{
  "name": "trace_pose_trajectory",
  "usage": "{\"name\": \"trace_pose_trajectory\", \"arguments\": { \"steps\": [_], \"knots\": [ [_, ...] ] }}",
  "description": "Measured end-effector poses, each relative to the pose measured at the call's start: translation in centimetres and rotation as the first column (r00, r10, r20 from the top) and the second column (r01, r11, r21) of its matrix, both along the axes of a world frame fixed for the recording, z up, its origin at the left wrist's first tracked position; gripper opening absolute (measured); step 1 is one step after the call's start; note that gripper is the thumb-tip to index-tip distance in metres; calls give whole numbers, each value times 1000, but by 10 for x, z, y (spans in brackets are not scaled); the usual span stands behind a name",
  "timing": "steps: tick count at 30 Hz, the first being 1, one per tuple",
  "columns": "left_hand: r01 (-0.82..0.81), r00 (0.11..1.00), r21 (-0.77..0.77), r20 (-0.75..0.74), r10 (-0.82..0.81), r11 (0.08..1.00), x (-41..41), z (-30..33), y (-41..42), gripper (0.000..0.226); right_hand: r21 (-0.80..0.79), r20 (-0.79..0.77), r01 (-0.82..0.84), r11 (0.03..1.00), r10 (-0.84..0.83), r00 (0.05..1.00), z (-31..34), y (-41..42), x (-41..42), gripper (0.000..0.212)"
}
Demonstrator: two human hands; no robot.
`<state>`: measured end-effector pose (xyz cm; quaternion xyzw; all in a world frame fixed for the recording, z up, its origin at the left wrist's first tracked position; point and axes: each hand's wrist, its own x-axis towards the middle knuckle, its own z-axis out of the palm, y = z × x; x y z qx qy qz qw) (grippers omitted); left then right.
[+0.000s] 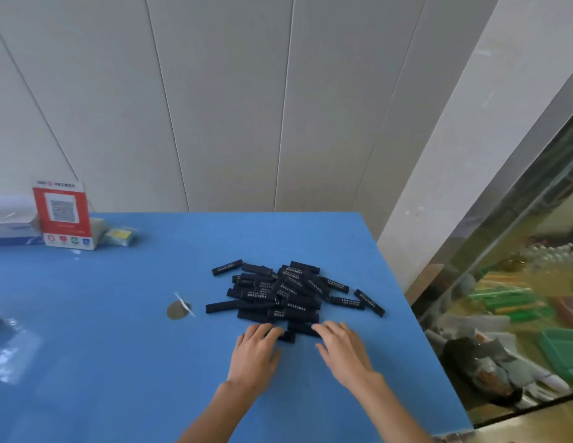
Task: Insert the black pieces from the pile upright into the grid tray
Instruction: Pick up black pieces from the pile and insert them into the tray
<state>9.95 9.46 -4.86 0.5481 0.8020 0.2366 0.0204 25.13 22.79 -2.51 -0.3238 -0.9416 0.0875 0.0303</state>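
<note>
A pile of black pieces (285, 290) with white lettering lies flat on the blue table (118, 330), right of centre. A few strays sit apart at the pile's left and right edges. My left hand (254, 354) lies palm down at the pile's near edge, its fingertips touching a black piece. My right hand (342, 348) lies beside it, fingers stretched toward the nearest pieces. Neither hand grips anything. No grid tray is in view.
A red QR-code stand (62, 215), a tissue box (11, 225) and a small packet (120, 235) sit at the table's far left. A round grey patch (178, 310) marks the table. Clear plastic (10, 346) lies at the left edge. A glass display case (518, 314) stands to the right.
</note>
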Motion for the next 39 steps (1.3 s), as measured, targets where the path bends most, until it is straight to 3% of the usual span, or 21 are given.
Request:
{"name": "trace_pose_trajectory", "arguments": {
  "steps": [7, 11, 15, 21, 24, 28, 34, 39],
  "knots": [
    [-136, 990, -19, -26, 135, 991, 17, 3, 3, 45, 8, -17, -126, 992, 126, 992, -11, 19, 9, 36],
    [-213, 968, -91, 116, 222, 973, 33, 5, 3, 27, 5, -9, -145, 989, 145, 989, -13, 29, 17, 35],
    [-278, 941, -163, 153, 302, 947, 49, 11, -1, 27, 0, -1, -210, 978, 210, 978, -8, 35, 22, 23],
    [-433, 831, -201, 289, 475, 879, 71, 22, -18, 21, -191, -162, -206, 960, 176, 971, 2, 34, 22, 23],
    [-469, 796, -178, 340, 501, 865, 74, 28, -29, 26, -357, -276, -238, 903, 141, 951, 12, 24, 9, 15],
    [-529, 746, -138, 394, 537, 837, 68, 39, -59, 31, -590, -417, -303, 749, 38, 908, 33, -1, -17, 6],
    [-611, 679, -81, 458, 574, 788, 43, 50, -116, 39, -637, -488, -404, 656, 62, 870, 53, -53, -64, 10],
    [-595, 689, -34, 494, 531, 803, 13, 62, -161, 47, -634, -539, -454, 626, 63, 840, 68, -106, -99, 5]
  ]
}}
